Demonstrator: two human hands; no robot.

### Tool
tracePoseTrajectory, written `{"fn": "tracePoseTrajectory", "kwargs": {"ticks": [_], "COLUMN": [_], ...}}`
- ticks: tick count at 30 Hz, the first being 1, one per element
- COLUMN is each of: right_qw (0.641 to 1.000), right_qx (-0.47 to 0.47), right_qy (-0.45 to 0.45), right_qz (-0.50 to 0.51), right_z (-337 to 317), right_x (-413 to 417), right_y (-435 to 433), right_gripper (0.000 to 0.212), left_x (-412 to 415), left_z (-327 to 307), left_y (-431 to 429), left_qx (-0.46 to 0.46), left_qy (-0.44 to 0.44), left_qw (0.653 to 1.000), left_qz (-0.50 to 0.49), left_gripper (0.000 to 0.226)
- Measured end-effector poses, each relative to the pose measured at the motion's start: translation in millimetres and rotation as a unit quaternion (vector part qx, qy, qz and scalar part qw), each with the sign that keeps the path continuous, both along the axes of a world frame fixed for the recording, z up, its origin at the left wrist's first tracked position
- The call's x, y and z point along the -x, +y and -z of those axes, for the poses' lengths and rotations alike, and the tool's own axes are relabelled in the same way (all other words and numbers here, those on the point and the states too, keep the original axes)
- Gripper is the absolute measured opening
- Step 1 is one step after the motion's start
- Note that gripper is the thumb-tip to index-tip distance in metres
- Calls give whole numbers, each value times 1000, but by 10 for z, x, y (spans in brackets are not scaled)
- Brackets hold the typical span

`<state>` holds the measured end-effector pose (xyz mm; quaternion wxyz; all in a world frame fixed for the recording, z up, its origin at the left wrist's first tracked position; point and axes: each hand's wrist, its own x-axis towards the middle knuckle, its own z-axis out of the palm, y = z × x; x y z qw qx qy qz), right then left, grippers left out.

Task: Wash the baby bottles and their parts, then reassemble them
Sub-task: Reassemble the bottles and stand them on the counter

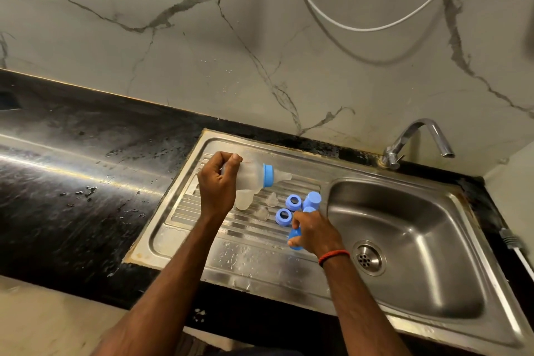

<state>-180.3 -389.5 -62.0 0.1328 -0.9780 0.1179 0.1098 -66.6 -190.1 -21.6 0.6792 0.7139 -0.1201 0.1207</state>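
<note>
**Baby bottle set on sink drainboard, partly assembled**

Item 1: frosted baby bottle (pixel 251 179), lying sideways in the air over the ribbed drainboard (pixel 202 240). It carries a blue collar (pixel 268 175) and a clear teat (pixel 282 176), with the teat pointing to 3 o'clock. The left hand (pixel 218 182) is clenched round its base end.

Item 2: second frosted bottle body (pixel 244 201), without collar, on the drainboard just at 6 o'clock of the first and partly hidden by the left hand.

Item 3: two loose clear teats (pixel 271 199) (pixel 261 214) on the ribs, at 4 o'clock of the held bottle.

Item 4: two blue screw rings (pixel 293 202) (pixel 283 216), just at 3 o'clock of the teats, openings up.

Item 5: blue cap (pixel 313 199) standing beside the rings, near the basin edge.

Item 6: another blue cap (pixel 294 240), grasped by the right hand (pixel 315 233), fingers curled over it, at 6 o'clock of the rings. A red cord bracelet (pixel 333 256) is on that wrist.

Surroundings: steel sink basin (pixel 419 211) with drain (pixel 368 258) at 3 o'clock of the drainboard; chrome tap (pixel 416 136) at 12 o'clock of the basin; wet black counter (pixel 86 167) at 9 o'clock; veined marble wall (pixel 202 37) behind, with a white hose (pixel 361 27) hanging across it.
</note>
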Motion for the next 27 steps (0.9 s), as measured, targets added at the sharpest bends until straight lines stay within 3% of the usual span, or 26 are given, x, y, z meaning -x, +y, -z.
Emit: {"fn": "tracePoseTrajectory", "kwargs": {"ticks": [5, 10, 12, 14, 18, 23, 25, 27], "right_qw": [999, 1000, 1000, 991, 932, 807, 783, 791], "right_qx": [10, 9, -26, -125, -335, -560, -586, -566], "right_qy": [-40, -14, 13, 22, -19, -130, -180, -217], "right_qz": [8, -4, 1, 47, 137, 132, 105, 80], "right_z": [108, 87, -29, -196, -566, -922, -940, -931], "right_x": [8, 16, 6, -39, -105, -50, -54, -77], "right_y": [-9, 1, 10, 9, -60, -121, -141, -126], "right_gripper": [26, 23, 30, 29, 20, 30, 37, 42], "left_x": [27, 34, 40, 46, 87, 77, 77, 80], "left_z": [-40, -18, -26, -39, -79, -113, -126, -152], "left_y": [-17, -7, -3, 5, 2, 17, 23, 31], "left_qx": [9, 7, 8, 8, 32, 56, 64, 71], "left_qy": [-5, -4, -1, 6, 45, 83, 89, 92], "left_qw": [1000, 1000, 1000, 1000, 998, 994, 993, 992], "left_qz": [12, 7, 2, -4, -18, -32, -39, -49], "left_gripper": [39, 35, 34, 29, 14, 17, 16, 16]}}
